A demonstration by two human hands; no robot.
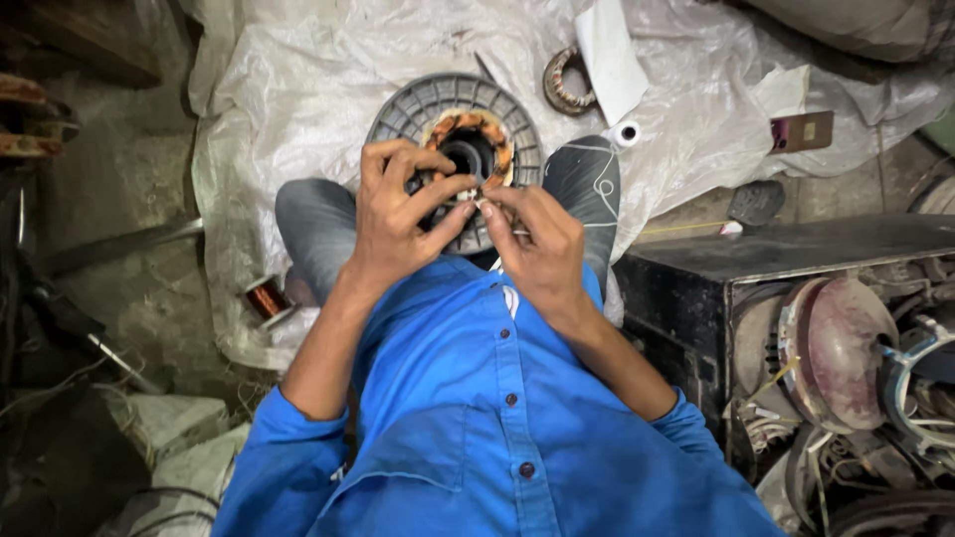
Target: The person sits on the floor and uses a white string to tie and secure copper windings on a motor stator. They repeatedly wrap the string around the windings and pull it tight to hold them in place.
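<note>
A round grey ribbed motor housing point(418, 107) with copper windings point(468, 129) around its dark centre hole rests between my knees. My left hand point(398, 209) lies over the housing's near left side, thumb and fingers pinched at the winding's edge. My right hand point(532, 244) meets it from the right, its fingertips pinching something thin and pale, too small to tell, right at my left thumb. Both hands touch at the housing's near rim. My blue shirt fills the lower frame.
A white plastic sheet point(298, 89) covers the floor under the housing. A spool of copper wire point(267, 298) lies at the left, a small white tape roll point(626, 133) and another wound coil ring point(562, 85) behind. A black box point(776, 254) with motor parts stands at the right.
</note>
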